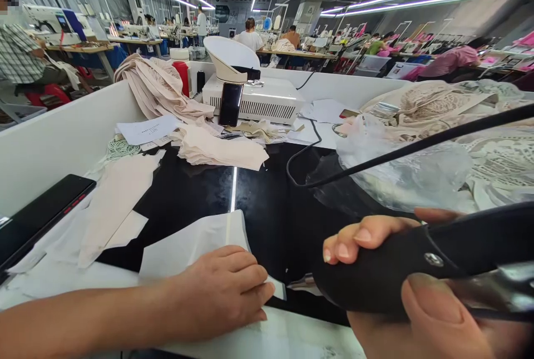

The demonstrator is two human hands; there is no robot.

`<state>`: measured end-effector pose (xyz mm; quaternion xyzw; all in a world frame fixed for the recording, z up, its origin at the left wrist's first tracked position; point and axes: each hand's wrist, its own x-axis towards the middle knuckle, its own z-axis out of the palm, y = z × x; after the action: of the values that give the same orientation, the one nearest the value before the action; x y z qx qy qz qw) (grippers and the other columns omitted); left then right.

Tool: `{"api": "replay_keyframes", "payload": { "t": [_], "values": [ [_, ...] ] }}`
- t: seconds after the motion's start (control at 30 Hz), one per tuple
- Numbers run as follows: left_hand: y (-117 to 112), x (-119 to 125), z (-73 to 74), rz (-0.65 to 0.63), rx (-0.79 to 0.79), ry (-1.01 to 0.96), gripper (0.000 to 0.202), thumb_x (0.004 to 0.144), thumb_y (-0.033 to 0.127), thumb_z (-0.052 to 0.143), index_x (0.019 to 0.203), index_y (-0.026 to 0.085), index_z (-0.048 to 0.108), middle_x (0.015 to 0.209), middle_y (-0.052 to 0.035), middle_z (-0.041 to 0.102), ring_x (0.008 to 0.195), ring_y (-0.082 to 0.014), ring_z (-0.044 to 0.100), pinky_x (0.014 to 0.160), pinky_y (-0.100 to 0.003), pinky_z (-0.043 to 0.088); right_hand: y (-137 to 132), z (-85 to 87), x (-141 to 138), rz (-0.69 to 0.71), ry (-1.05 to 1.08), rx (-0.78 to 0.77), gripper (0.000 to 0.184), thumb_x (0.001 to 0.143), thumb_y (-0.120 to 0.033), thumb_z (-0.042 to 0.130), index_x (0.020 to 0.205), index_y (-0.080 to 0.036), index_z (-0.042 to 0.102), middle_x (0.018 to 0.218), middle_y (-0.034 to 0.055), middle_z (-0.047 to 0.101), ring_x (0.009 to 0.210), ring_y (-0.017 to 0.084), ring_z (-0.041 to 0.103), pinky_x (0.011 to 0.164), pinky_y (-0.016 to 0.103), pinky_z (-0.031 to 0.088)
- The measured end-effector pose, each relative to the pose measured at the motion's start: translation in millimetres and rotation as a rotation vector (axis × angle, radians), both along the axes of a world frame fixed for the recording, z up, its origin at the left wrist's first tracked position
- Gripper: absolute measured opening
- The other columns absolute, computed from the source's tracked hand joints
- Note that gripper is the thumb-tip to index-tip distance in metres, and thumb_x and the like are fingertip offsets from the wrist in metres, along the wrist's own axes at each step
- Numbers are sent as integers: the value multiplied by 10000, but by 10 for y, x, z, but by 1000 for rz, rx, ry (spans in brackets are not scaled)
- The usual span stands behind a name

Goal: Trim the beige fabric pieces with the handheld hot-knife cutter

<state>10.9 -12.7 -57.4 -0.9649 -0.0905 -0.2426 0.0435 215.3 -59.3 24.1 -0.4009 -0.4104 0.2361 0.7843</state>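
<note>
My left hand (pixel 233 292) is low in the middle of the view, palm down over a thin white fabric piece (pixel 196 242). Its fingers are bent and pressed together at the piece's right end, and the hand hides part of it. At the lower right, my right hand (pixel 438 303) is wrapped around a thick black-handled tool (pixel 375 275) with a screw in its side and a shiny metal part towards the right edge. The tool is close to the camera and partly cut off, so its kind is unclear. A metallic tip (pixel 306 284) shows beyond it.
A black cord (pixel 396 153) crosses the right side above a clear plastic bag (pixel 400 164) and lace pieces (pixel 442 103). Beige fabric pieces (pixel 221 147) lie behind the glossy black surface (pixel 275 225). A phone (pixel 231 104) leans on a white vented box (pixel 271 97). People sit farther back.
</note>
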Motion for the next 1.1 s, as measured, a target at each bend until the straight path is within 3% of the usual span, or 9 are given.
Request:
{"api": "replay_keyframes", "payload": {
  "t": [0.13,0.57,0.83,1.1],
  "values": [
    [-34,-15,-2,15,-18,14,216,1212,321,649,1255,119,711,1094,-43,735,1010,-190,715,973,-327,597,-64,40,28,45,-12,-80,466,814,-440,1051,1182,-354,779,859,-24,714,678,243,683,614,436,622],
    [-31,6,28,9,9,39,244,1204,338,673,1284,112,720,1096,-44,734,995,-192,705,935,-330,591,-61,14,36,73,37,-72,477,771,-405,1053,1141,-329,762,810,-37,709,649,228,685,591,412,653],
    [-28,21,17,10,28,48,249,1188,350,703,1278,119,724,1091,-46,729,986,-190,696,913,-327,590,-17,13,17,20,-37,-47,446,795,-425,1030,1143,-329,768,775,-39,711,609,223,668,546,395,629],
    [-30,-2,0,16,31,66,241,1207,336,656,1305,126,719,1121,-65,731,1018,-197,704,940,-315,591,-69,-34,6,12,63,-2,488,785,-484,1048,1173,-339,789,791,-54,653,609,197,611,527,354,612]
  ]
}}
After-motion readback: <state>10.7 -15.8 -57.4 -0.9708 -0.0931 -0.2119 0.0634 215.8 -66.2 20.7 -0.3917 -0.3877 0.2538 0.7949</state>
